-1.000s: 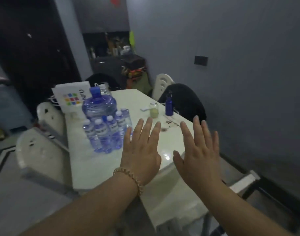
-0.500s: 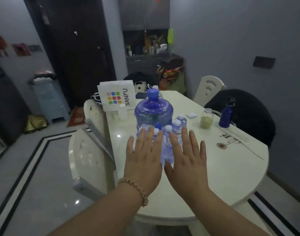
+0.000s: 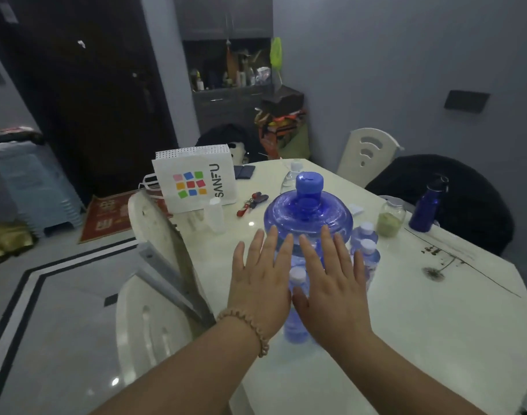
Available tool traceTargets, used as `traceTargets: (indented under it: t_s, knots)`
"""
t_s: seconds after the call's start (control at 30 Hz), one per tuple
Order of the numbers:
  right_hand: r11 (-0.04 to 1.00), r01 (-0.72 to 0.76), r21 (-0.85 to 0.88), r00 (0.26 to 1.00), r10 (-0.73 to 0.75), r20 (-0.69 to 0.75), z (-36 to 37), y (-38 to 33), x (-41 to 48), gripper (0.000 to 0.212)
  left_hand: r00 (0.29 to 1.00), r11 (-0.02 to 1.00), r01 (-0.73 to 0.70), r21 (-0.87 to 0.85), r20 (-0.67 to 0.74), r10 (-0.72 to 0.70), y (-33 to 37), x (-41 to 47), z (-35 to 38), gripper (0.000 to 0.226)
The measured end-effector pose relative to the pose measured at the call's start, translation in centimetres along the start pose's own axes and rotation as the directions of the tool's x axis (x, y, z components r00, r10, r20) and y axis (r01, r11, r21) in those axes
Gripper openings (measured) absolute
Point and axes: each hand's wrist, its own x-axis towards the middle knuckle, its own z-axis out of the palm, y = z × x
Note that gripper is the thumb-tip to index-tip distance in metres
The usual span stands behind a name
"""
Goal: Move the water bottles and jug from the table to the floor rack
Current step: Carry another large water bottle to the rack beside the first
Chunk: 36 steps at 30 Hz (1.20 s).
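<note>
Left hand (image 3: pixel 259 286) hovers flat, fingers straight and spread, holding nothing, just in front of the jug (image 3: pixel 308 211) standing on the table (image 3: pixel 421 310). One water bottle (image 3: pixel 298 275) shows its cap in the gap before the right hand (image 3: pixel 331 289), equally flat and empty. More bottles (image 3: pixel 367 245) cluster just right of the jug. Whether either palm touches anything is unclear. Packed this close, grabbing one bottle could topple its neighbours. Compared with half a second ago, both hands and the camera have come nearer the jug.

The white paper bag (image 3: pixel 195 178) on the table reads "SANFU".
</note>
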Motion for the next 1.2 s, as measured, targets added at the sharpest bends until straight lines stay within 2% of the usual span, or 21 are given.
traceTargets:
  t_s: [0.1,0.2,0.33,0.5,0.63,0.8,0.93,1.1,1.2]
  knots:
    - [0.992,-0.11,-0.056,0.994,0.109,-0.017,1.7,-2.6,1.0,0.077,0.992,0.992,-0.128,-0.016,0.012,0.128,-3.9,1.2,2.3,0.07]
    - [0.968,-0.24,-0.078,0.971,0.238,-0.032,2.7,-5.5,1.3,0.078,0.969,0.967,-0.239,-0.083,0.043,0.243,-7.3,2.4,3.3,0.078]
    - [0.922,-0.355,-0.157,0.935,0.352,-0.045,3.6,-8.9,1.6,0.08,0.906,0.903,-0.414,-0.116,0.041,0.421,-10.8,4.5,4.2,0.079]
    - [0.858,-0.464,-0.22,0.886,0.451,-0.107,3.6,-9.2,2.6,0.077,0.876,0.856,-0.469,-0.219,0.01,0.482,-10.2,7.5,5.0,0.073]
    - [0.851,-0.475,-0.225,0.88,0.457,-0.129,5.0,-8.7,4.3,0.077,0.843,0.823,-0.533,-0.195,-0.042,0.536,-10.0,9.3,6.0,0.074]
    - [0.855,-0.466,-0.226,0.885,0.452,-0.117,7.0,-8.6,7.6,0.081,0.866,0.845,-0.5,-0.192,-0.069,0.496,-11.7,13.4,7.3,0.078]
    - [0.853,-0.458,-0.249,0.888,0.428,-0.167,8.0,-8.7,11.5,0.082,0.866,0.846,-0.5,-0.185,-0.141,0.48,-13.6,19.4,8.2,0.07]
    - [0.828,-0.472,-0.302,0.873,0.392,-0.29,9.5,-8.7,17.2,0.079,0.783,0.776,-0.618,-0.124,-0.176,0.596,-14.5,27.7,10.3,0.075]
    - [0.762,-0.527,-0.377,0.846,0.424,-0.325,11.1,-9.5,20.7,0.075,0.713,0.712,-0.695,-0.096,-0.216,0.667,-14.6,31.9,12.1,0.08]
